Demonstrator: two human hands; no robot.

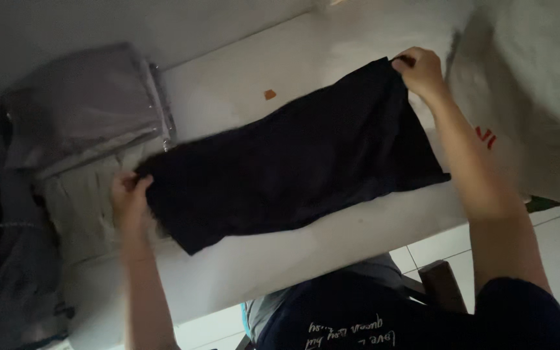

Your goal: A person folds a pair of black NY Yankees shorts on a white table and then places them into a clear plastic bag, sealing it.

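A dark navy cloth (293, 165) lies spread flat across a white table (241, 84). My left hand (129, 198) pinches its left end near the table's left side. Fingers of my right hand (422, 71) are closed on the cloth's far right corner. The cloth is stretched between the two hands, and its near edge lies close to the table's front edge.
A stack of folded grey garments (85, 104) sits at the table's left end, with a pale folded piece (76, 201) below it. A large whitish sack (526, 97) lies at the right. A small orange scrap (269, 94) is on the table. A tiled floor (552, 240) shows below.
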